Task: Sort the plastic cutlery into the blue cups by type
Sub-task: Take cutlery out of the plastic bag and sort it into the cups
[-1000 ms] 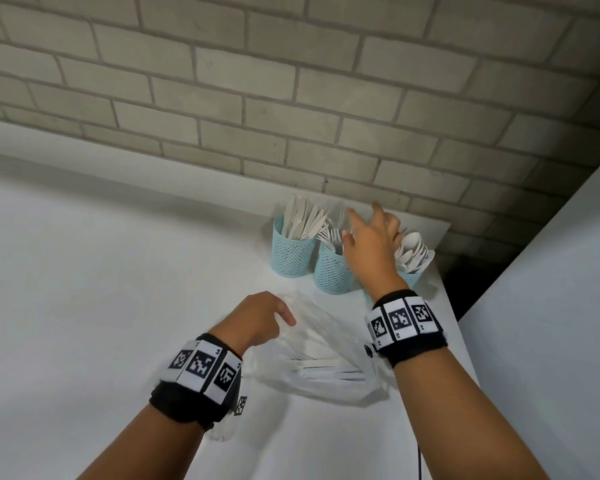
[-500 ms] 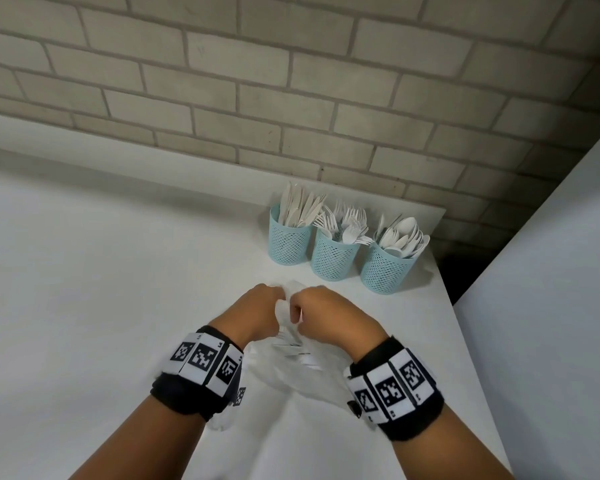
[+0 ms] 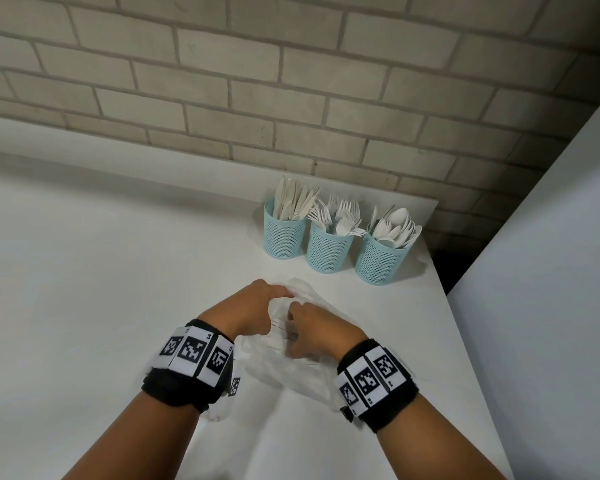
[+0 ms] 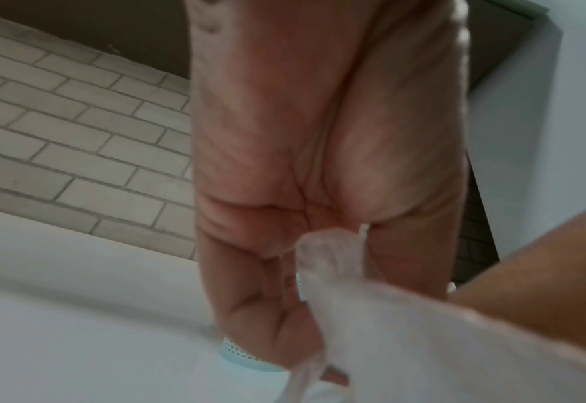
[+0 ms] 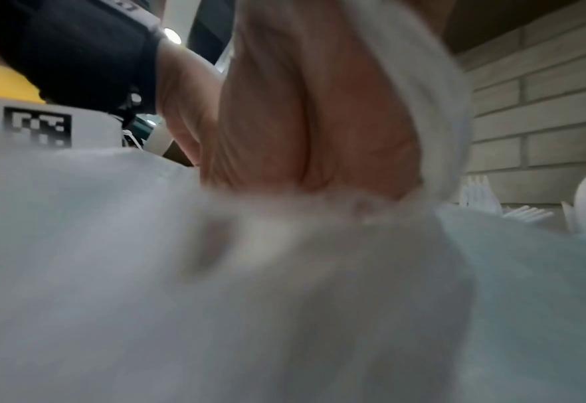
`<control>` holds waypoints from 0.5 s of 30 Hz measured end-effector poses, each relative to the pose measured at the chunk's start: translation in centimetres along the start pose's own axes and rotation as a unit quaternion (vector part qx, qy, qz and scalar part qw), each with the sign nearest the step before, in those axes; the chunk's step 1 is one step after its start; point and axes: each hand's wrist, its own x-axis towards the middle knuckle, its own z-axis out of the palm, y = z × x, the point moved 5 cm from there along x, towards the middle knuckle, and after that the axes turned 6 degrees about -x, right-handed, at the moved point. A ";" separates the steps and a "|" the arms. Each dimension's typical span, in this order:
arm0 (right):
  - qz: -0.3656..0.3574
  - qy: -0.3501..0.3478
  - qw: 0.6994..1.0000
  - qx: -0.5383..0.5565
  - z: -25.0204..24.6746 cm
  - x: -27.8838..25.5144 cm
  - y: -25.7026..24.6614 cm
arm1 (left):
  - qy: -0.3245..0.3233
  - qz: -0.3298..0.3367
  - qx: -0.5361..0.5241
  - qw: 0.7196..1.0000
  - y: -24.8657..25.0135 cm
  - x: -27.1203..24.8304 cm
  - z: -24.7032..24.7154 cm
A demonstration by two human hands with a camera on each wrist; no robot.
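Three blue mesh cups stand at the back right: knives in the left cup (image 3: 284,237), forks in the middle cup (image 3: 329,252), spoons in the right cup (image 3: 381,263). A clear plastic bag (image 3: 284,372) with white cutlery (image 3: 278,325) inside lies on the table between my hands. My left hand (image 3: 279,293) pinches the bag's upper edge; the left wrist view shows the bag film (image 4: 333,253) caught between its curled fingers. My right hand (image 3: 291,341) is curled down into the bag's mouth. In the right wrist view the bag (image 5: 215,272) wraps round its fingers and hides what they hold.
The white table (image 3: 101,306) ends just right of the cups, where a white panel (image 3: 551,306) rises. A brick wall (image 3: 291,81) runs behind the cups. Fork and spoon heads (image 5: 481,196) show at the right edge of the right wrist view.
My right hand left the cups, came back to the bag and met the left hand at its top. It has since dipped lower into the bag's mouth. The left hand keeps its hold.
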 end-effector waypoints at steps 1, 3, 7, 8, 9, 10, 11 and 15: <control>0.001 0.002 1.000 -0.004 0.0 0.1 0.2 | 0.002 0.003 -0.005 1.000 -0.2 0.1 -0.1; 0.001 0.001 1.000 -0.014 0.1 0.1 0.5 | 0.005 0.002 -0.011 1.000 -0.3 -0.1 -0.4; -0.011 0.004 0.999 -0.031 0.1 -0.1 0.5 | 0.020 0.009 -0.020 1.000 -0.6 -0.2 -0.6; -0.011 0.005 1.000 -0.029 0.0 -0.1 0.5 | 0.018 0.009 -0.021 1.000 -0.6 -0.3 -0.6; -0.010 0.006 1.000 -0.022 0.0 0.0 0.5 | 0.015 0.009 -0.021 1.000 -0.6 -0.4 -0.5; -0.010 0.010 1.000 -0.010 -0.1 0.0 0.6 | 0.012 0.008 -0.021 1.000 -0.6 -0.4 -0.4; -0.013 0.017 1.000 0.004 -0.2 0.0 0.6 | 0.008 0.006 -0.024 1.000 -0.7 -0.5 -0.3; -0.024 0.028 0.996 0.083 -1.3 -0.7 1.1 | -0.010 0.000 -0.046 0.999 -1.0 -0.5 -0.1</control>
